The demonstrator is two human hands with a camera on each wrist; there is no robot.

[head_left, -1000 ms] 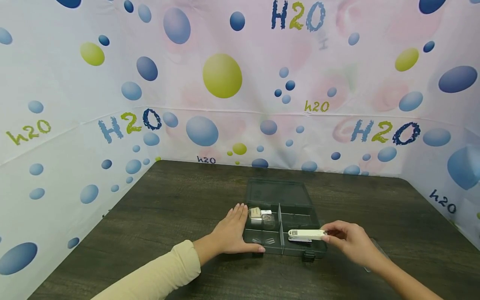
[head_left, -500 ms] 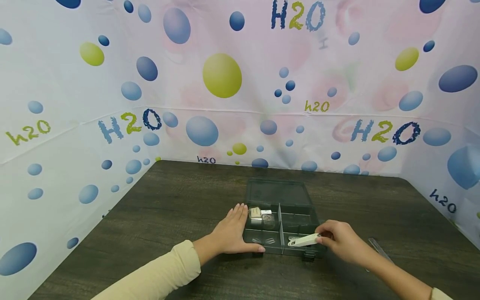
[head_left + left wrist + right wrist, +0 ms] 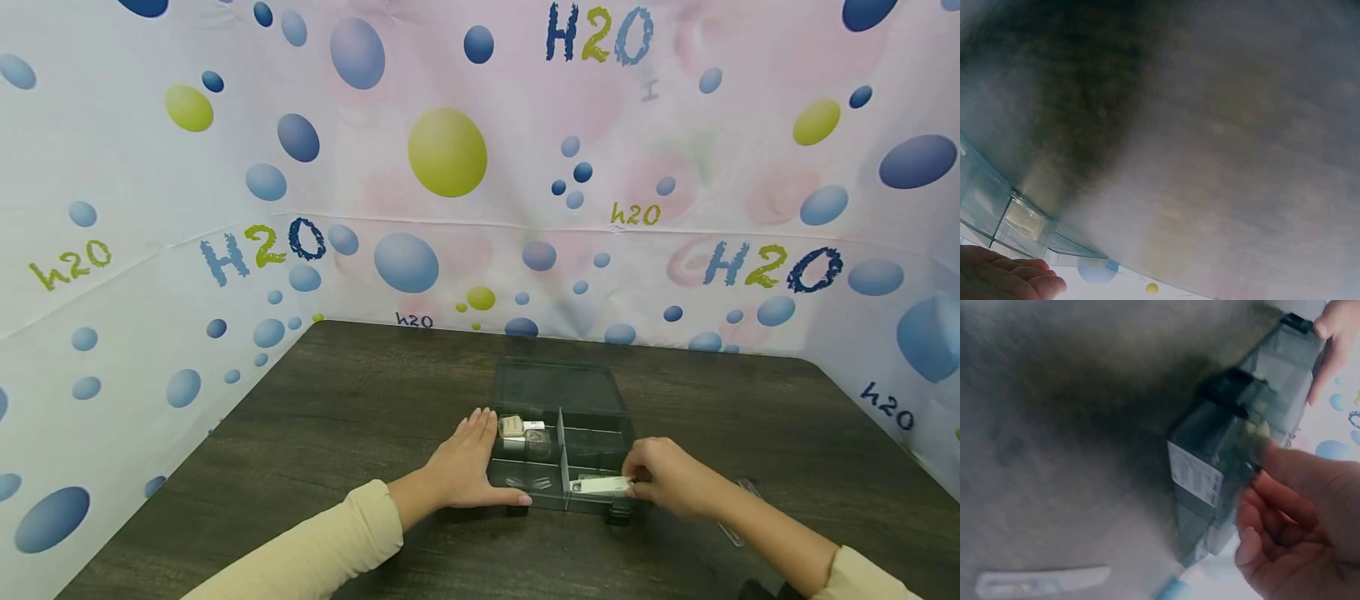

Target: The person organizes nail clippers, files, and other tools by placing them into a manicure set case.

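Note:
A dark translucent divided box [image 3: 561,504] lies on the table with its lid [image 3: 558,385] laid back. My left hand [image 3: 467,467] presses its left side with straight fingers, the thumb along the front edge. My right hand [image 3: 671,477] pinches the right end of a slim cream-white tool [image 3: 600,486] in the front right compartment; its exact kind is unclear. In the right wrist view, the thumb and index finger [image 3: 1288,469] meet at the box's edge and mostly hide the tool. Small cream and white items [image 3: 512,427] sit in the back left compartment.
Small clear pieces [image 3: 528,482] lie in the front left compartment. A narrow clear item [image 3: 1041,581] rests on the table, partly hidden by the right forearm in the head view. A patterned white sheet [image 3: 450,250] stands behind the dark table [image 3: 375,375].
My right hand has moved left and lowered the tool into the front right compartment; the tool tilted, then became nearly level. My left hand has stayed against the box.

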